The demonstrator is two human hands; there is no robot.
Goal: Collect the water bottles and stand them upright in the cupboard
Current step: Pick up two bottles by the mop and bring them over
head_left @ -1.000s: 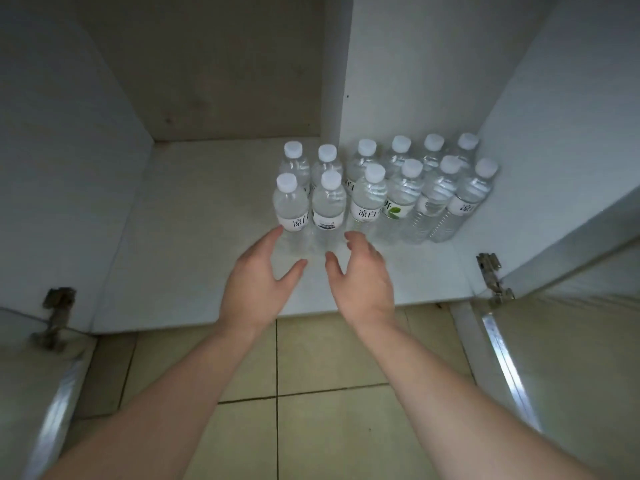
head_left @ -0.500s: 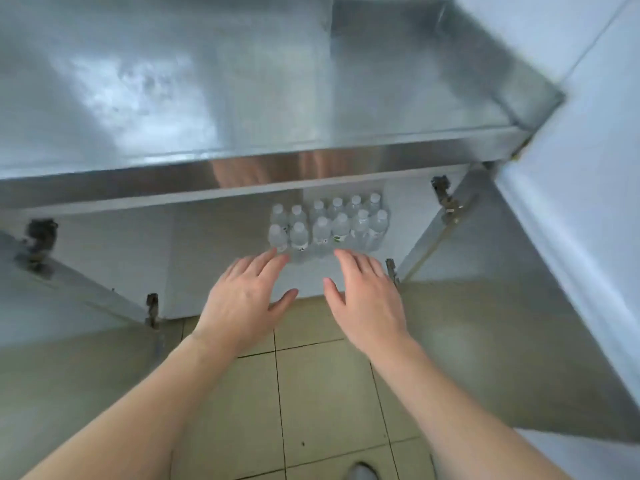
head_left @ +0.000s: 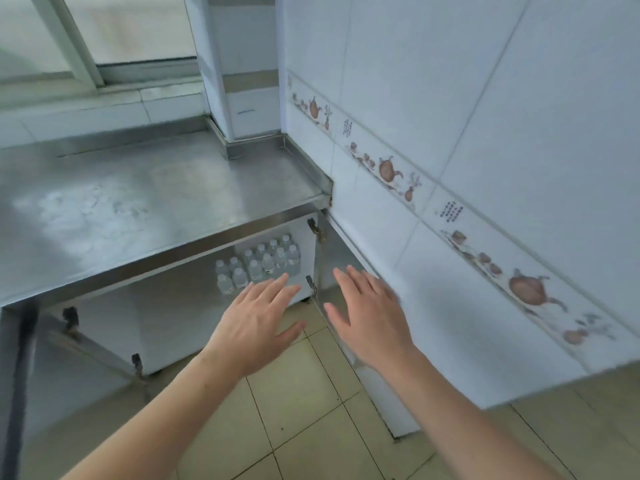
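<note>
The view has risen from the cupboard (head_left: 173,306) to above the counter (head_left: 138,202). Both the left hand (head_left: 256,323) and right hand (head_left: 367,317) hang flat, empty. Bottles (head_left: 259,265) stand upright at twelve o'clock; stocking looks finished.

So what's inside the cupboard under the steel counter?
Inside the cupboard, white-capped water bottles stand upright in a cluster at its right end. The counter hides the upper back, and the left hand covers part of the floor in front.

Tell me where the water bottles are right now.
In the head view the water bottles stand upright in a cluster inside the open cupboard, at its right end under the steel counter.
</note>
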